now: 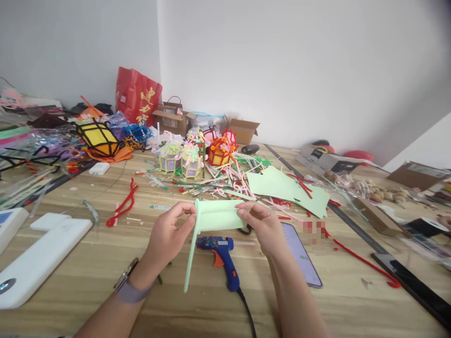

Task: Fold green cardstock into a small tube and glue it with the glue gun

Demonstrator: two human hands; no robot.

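Observation:
Between my hands hangs a pale green rolled sheet (220, 218), held above the table. My left hand (172, 227) pinches its left end, where a light green pipe cleaner (190, 256) lies along the edge with a loose tail dangling down. My right hand (260, 224) grips the right end between thumb and fingers. Below the sheet a blue hot glue gun (223, 258) with an orange trigger lies on the table, its black cord running toward me. A phone (301, 253) with a lit screen lies beside my right forearm.
Small pipe-cleaner lanterns (190, 162) stand behind a heap of scraps. Pale green sheets (289, 188) lie to their right. A white device (45, 258) is at left, a red pipe cleaner (123, 204) near it. A red bag (137, 96) and open cardboard boxes (243, 130) line the wall.

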